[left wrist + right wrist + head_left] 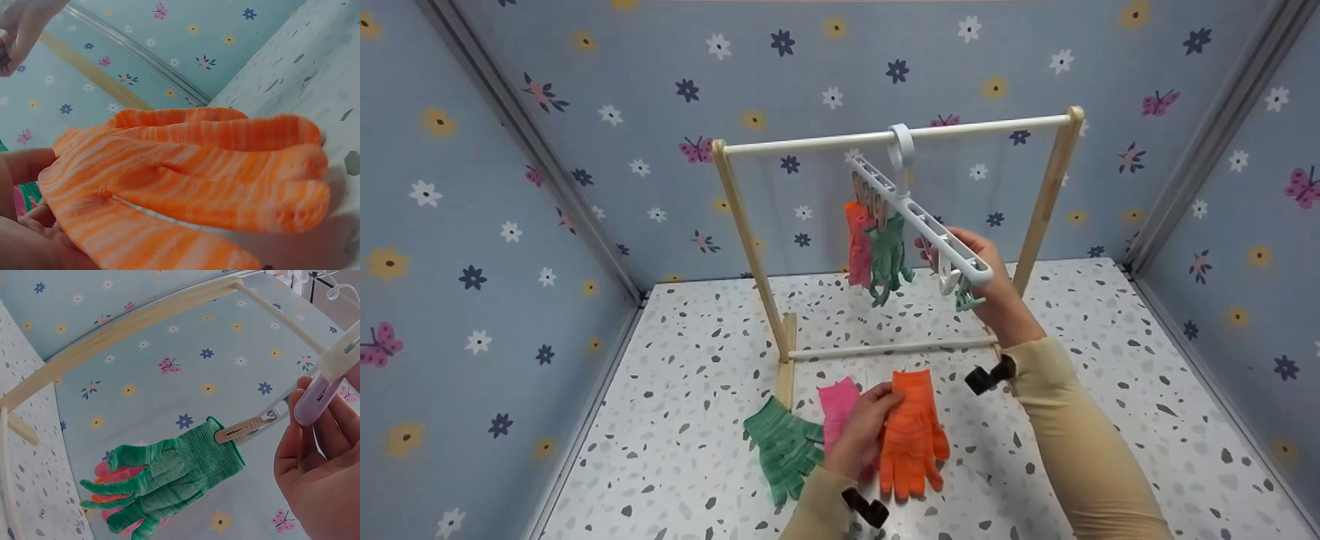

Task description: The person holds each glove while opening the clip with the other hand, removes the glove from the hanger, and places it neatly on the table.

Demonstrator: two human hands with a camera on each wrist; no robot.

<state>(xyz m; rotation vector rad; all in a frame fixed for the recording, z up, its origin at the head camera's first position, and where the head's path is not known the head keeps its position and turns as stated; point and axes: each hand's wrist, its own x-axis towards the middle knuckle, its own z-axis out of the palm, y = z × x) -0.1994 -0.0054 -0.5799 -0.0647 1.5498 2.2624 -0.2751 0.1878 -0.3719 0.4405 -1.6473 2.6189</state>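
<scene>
My left hand [866, 427] pinches an orange knit glove [911, 442] near its cuff, fingers of the glove pointing down. In the left wrist view the same striped orange glove [185, 169] spreads out past my thumb. My right hand [994, 274] is up at the near end of a white clip hanger [922, 216]. Its fingers hold a purple clip [318, 402] in the right wrist view. From the hanger a green glove [185, 472] hangs by a beige clip [242, 429], with a pink glove [859, 255] and some orange behind it.
A wooden rack [754, 251] with a white top rod [810, 142] carries the hanger's hook. On the speckled table [682, 420] lie a green glove [784, 446] and a pink glove [838, 405]. A white clip [947, 277] and a green clip [966, 298] hang near my right hand.
</scene>
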